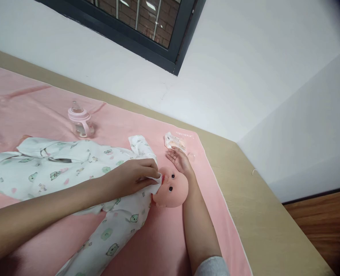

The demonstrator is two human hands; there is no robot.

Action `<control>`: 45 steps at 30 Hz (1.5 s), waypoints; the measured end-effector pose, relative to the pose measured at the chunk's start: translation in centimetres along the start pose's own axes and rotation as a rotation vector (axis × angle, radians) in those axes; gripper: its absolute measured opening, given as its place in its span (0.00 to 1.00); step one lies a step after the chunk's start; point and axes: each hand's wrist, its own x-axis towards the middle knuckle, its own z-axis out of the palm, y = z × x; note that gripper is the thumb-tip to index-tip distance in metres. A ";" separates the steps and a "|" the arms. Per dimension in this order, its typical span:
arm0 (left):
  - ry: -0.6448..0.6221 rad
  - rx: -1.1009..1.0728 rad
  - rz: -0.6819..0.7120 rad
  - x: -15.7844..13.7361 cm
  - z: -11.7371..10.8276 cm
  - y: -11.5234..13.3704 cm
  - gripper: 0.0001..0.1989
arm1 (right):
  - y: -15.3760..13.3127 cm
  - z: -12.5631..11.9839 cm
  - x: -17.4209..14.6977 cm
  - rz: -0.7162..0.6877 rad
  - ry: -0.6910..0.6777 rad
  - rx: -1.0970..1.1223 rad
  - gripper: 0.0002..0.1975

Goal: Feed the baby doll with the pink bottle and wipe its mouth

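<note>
A baby doll [177,193] in white printed clothes [80,165] lies on its back, its bald head to the right. My left hand [141,174] comes in from the left and pinches a white wipe [157,180] against the doll's mouth and chin. Beside the top of the doll's head, my right hand [179,160] lies open, palm up, with nothing in it. The right forearm runs along the crown of the head. Just beyond the right fingertips is a small clear-and-white wipes packet [174,142].
A pink baby bottle [80,120] with a handle stands behind the doll's body. Everything rests on a pink cloth [213,199] over a wooden table [262,214]. A white wall [216,84] with a dark-framed window [170,57] rises behind the table.
</note>
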 end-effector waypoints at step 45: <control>0.115 0.139 -0.007 0.1 0.0 0.0 0.14 | -0.1 0.1 -0.2 0.006 0.001 -0.002 0.14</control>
